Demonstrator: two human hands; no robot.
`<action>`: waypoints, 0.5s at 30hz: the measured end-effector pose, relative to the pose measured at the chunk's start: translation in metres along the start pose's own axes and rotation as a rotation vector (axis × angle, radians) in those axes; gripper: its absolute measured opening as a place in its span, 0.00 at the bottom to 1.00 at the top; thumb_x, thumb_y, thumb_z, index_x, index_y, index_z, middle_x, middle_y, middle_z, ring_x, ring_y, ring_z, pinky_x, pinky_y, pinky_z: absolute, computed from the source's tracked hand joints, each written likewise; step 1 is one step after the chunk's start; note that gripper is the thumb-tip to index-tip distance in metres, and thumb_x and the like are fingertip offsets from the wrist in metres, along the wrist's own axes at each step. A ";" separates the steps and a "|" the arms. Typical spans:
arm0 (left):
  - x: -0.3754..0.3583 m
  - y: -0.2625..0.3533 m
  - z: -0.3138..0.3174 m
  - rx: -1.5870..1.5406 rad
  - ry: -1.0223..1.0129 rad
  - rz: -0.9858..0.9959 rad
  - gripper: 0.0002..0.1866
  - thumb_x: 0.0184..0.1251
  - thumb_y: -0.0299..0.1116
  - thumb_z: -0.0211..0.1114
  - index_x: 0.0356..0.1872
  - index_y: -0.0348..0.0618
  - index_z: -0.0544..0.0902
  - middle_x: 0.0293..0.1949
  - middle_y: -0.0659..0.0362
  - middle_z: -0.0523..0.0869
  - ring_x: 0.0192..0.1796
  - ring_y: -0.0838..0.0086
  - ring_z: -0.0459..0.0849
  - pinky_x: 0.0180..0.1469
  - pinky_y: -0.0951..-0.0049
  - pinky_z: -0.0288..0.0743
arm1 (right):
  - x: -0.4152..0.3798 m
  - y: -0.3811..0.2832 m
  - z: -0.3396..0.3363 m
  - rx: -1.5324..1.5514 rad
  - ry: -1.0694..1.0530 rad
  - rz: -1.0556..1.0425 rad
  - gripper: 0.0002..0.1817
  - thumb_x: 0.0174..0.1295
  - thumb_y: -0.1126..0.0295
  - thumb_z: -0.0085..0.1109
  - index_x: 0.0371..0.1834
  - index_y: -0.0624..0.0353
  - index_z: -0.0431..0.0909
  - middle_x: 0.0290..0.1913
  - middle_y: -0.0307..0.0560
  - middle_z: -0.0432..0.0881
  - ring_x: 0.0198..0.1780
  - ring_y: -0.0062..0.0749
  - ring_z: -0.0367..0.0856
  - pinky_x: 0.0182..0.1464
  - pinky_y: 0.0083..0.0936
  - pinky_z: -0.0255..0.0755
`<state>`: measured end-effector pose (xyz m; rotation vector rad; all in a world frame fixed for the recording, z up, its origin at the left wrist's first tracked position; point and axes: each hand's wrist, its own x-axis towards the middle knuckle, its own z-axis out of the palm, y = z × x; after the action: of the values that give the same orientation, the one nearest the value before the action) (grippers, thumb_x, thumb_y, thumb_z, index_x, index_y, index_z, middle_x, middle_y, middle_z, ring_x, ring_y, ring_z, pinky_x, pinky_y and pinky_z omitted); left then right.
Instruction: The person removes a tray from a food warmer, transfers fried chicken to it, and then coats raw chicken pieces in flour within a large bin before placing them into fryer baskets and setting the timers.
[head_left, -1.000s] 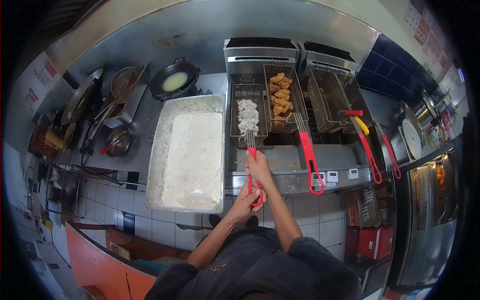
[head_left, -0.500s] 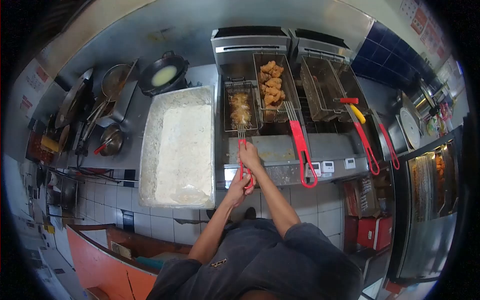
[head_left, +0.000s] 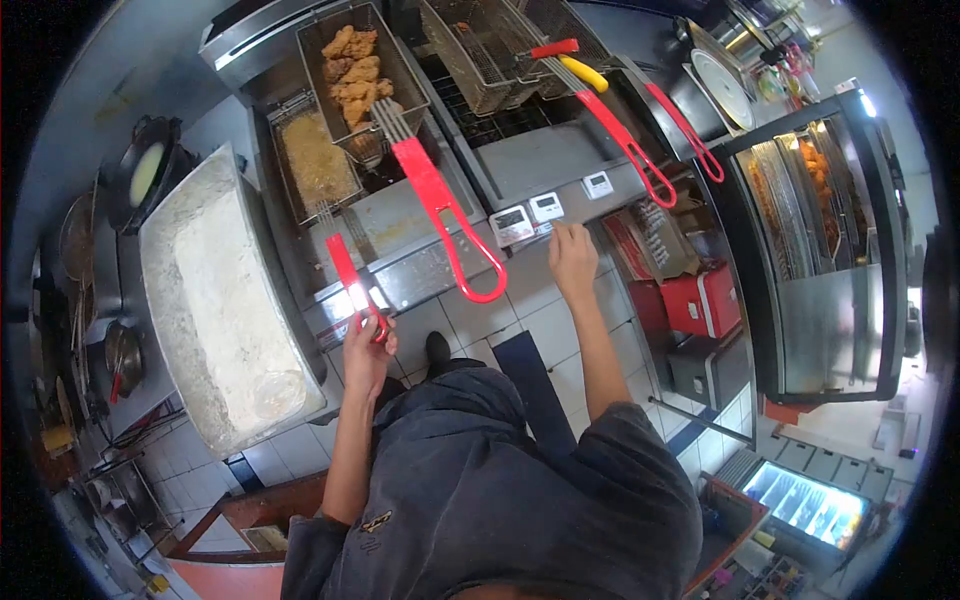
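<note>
My left hand [head_left: 365,352] is wrapped around the red handle [head_left: 345,270] of a fryer basket [head_left: 312,150]. That basket sits low in the fryer, in bubbling, foamy oil. My right hand [head_left: 573,262] is reached out at the front ledge, its fingertips close to a white timer [head_left: 547,207]; it carries nothing that shows. Two more timers flank that one: a larger timer [head_left: 512,226] to its left and another timer [head_left: 597,185] to its right. Beside the bubbling basket, a raised basket holds browned fried chicken [head_left: 357,80], its red handle [head_left: 440,205] jutting out over the ledge.
A large tray of white flour [head_left: 225,300] stands on the left. Further right are more wire baskets [head_left: 485,50] with red handles, and yellow-handled tongs [head_left: 583,73]. A glass warming cabinet [head_left: 830,260] stands at right, with a red cooler [head_left: 705,303] below the counter.
My right hand has let go of the basket handle and moved right to the timers. My left hand still grips it. The basket has sunk into the oil, and the view has turned right.
</note>
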<state>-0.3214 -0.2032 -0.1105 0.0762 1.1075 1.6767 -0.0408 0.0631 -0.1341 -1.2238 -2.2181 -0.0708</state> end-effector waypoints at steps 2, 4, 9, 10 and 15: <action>-0.010 0.001 0.002 -0.032 0.037 -0.034 0.13 0.75 0.39 0.57 0.51 0.43 0.73 0.39 0.53 0.83 0.29 0.71 0.80 0.30 0.73 0.72 | 0.007 0.006 0.005 -0.025 -0.062 -0.056 0.12 0.61 0.70 0.62 0.48 0.51 0.82 0.36 0.44 0.75 0.40 0.40 0.78 0.42 0.37 0.74; -0.021 0.004 0.001 -0.059 0.066 -0.066 0.16 0.75 0.43 0.56 0.52 0.42 0.73 0.40 0.52 0.82 0.31 0.69 0.81 0.32 0.72 0.73 | 0.013 0.009 0.007 -0.057 -0.098 -0.068 0.13 0.59 0.69 0.63 0.48 0.50 0.83 0.36 0.43 0.75 0.40 0.39 0.78 0.42 0.36 0.75; -0.042 -0.010 -0.023 -0.035 0.057 -0.164 0.17 0.75 0.45 0.53 0.52 0.42 0.73 0.40 0.53 0.82 0.35 0.68 0.82 0.35 0.70 0.73 | 0.017 0.009 0.009 -0.083 -0.169 -0.119 0.14 0.57 0.70 0.64 0.48 0.49 0.84 0.35 0.42 0.75 0.41 0.38 0.79 0.43 0.35 0.76; -0.045 -0.014 -0.031 -0.005 0.079 -0.189 0.17 0.75 0.44 0.53 0.51 0.42 0.74 0.39 0.54 0.82 0.35 0.69 0.82 0.35 0.70 0.73 | 0.016 0.011 0.010 -0.085 -0.174 -0.122 0.14 0.57 0.70 0.64 0.48 0.49 0.84 0.35 0.42 0.75 0.40 0.37 0.79 0.43 0.35 0.76; -0.050 -0.024 -0.044 0.177 0.131 -0.303 0.13 0.74 0.40 0.52 0.48 0.43 0.76 0.39 0.56 0.82 0.36 0.69 0.81 0.37 0.71 0.72 | 0.020 0.013 0.011 -0.101 -0.219 -0.144 0.14 0.57 0.70 0.64 0.48 0.50 0.83 0.35 0.42 0.77 0.41 0.37 0.81 0.42 0.35 0.78</action>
<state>-0.3067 -0.2695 -0.1292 -0.0862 1.2953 1.3267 -0.0441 0.0891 -0.1357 -1.1714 -2.5185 -0.1119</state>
